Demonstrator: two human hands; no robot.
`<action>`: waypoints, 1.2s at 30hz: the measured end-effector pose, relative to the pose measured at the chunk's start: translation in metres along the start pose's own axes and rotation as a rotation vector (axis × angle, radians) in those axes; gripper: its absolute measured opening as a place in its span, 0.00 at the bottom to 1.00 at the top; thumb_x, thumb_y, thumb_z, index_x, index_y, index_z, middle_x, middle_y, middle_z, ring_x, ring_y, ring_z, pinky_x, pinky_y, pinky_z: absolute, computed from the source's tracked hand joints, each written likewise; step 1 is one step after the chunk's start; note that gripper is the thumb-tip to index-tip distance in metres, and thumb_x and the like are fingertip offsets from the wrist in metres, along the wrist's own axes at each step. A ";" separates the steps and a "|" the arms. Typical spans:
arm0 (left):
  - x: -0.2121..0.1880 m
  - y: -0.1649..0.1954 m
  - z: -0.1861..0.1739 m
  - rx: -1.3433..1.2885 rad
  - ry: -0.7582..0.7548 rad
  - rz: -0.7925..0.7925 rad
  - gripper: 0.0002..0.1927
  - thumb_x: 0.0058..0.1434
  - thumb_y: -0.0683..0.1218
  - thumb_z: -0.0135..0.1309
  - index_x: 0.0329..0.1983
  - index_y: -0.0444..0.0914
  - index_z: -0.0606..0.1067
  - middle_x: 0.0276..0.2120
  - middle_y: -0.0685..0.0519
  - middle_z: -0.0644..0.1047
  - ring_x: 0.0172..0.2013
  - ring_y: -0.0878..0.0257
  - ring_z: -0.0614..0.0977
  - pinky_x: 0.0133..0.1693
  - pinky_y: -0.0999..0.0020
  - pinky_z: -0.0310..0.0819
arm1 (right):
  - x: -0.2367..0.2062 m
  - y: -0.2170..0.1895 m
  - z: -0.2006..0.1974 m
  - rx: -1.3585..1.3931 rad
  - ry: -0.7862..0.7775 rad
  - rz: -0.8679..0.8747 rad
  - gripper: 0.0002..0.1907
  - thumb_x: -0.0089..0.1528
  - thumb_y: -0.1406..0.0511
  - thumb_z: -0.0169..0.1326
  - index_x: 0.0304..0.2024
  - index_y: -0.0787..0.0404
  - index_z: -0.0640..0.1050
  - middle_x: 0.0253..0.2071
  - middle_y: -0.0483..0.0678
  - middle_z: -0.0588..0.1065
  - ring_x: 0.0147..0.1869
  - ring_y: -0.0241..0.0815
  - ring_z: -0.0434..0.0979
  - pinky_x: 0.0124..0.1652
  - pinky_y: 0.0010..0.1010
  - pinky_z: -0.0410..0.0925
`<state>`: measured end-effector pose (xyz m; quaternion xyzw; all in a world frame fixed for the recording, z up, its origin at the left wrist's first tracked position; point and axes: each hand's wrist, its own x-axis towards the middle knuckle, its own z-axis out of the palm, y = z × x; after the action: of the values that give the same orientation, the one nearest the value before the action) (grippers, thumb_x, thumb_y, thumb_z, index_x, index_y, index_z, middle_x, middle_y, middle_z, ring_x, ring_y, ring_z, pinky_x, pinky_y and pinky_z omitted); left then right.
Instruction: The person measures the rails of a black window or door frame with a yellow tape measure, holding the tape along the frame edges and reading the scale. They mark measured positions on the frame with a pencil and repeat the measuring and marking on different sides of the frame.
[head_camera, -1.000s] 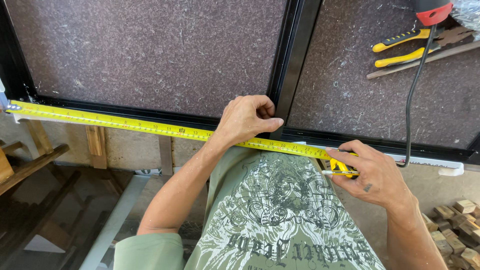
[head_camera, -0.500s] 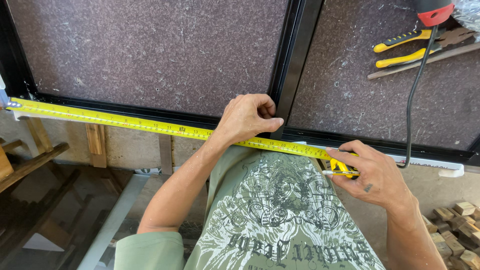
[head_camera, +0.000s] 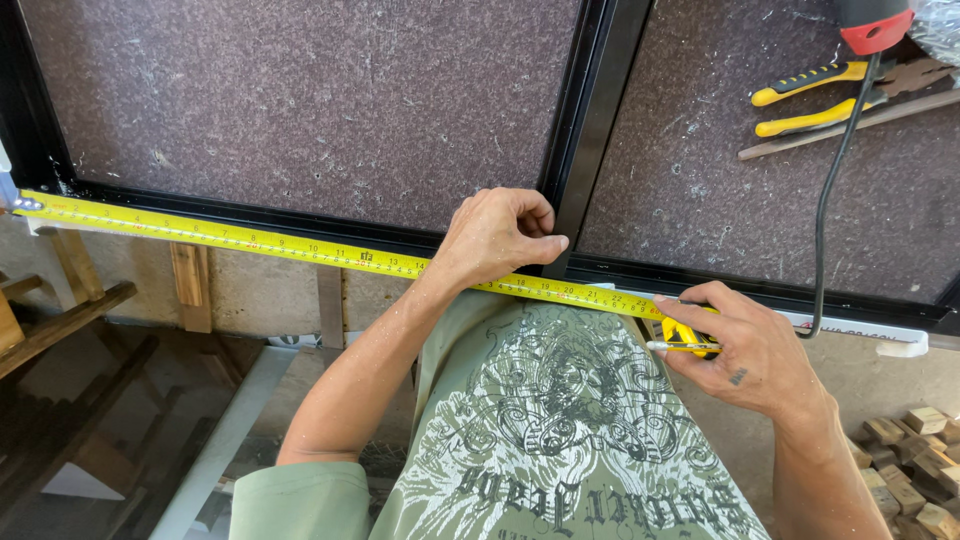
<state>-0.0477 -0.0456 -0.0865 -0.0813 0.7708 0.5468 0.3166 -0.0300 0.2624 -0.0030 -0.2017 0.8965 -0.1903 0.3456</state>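
The person wears an olive-green short-sleeved T-shirt (head_camera: 560, 440) printed across the front with an ornate pale scrollwork design and a band of lettering below it. Both forearms are bare. The right hand (head_camera: 745, 350) carries a small dark tattoo mark on its back.

Our left hand (head_camera: 497, 238) curls in a loose fist above the yellow tape measure (head_camera: 250, 240), our right hand (head_camera: 742, 345) gripping its far end.
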 end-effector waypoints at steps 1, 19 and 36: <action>0.000 0.000 0.000 -0.002 -0.001 0.000 0.15 0.49 0.54 0.66 0.29 0.39 0.82 0.24 0.54 0.82 0.28 0.66 0.84 0.34 0.68 0.78 | 0.000 0.000 0.000 -0.002 0.001 -0.002 0.28 0.47 0.58 0.69 0.51 0.50 0.82 0.44 0.45 0.78 0.35 0.43 0.80 0.33 0.33 0.71; 0.002 0.003 -0.003 -0.009 0.009 -0.040 0.20 0.46 0.58 0.67 0.31 0.38 0.80 0.25 0.53 0.82 0.27 0.64 0.83 0.34 0.67 0.77 | 0.001 -0.001 -0.001 0.004 -0.018 0.013 0.29 0.47 0.56 0.69 0.51 0.50 0.82 0.44 0.43 0.78 0.35 0.42 0.80 0.33 0.33 0.72; 0.012 0.001 -0.007 0.028 -0.040 -0.032 0.20 0.46 0.56 0.66 0.32 0.36 0.80 0.25 0.52 0.81 0.28 0.62 0.84 0.33 0.65 0.77 | 0.001 0.000 0.000 0.015 0.029 -0.008 0.28 0.46 0.57 0.69 0.51 0.51 0.82 0.44 0.44 0.78 0.35 0.43 0.80 0.33 0.34 0.71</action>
<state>-0.0607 -0.0492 -0.0916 -0.0781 0.7706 0.5322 0.3419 -0.0305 0.2620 -0.0032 -0.2002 0.8990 -0.2012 0.3334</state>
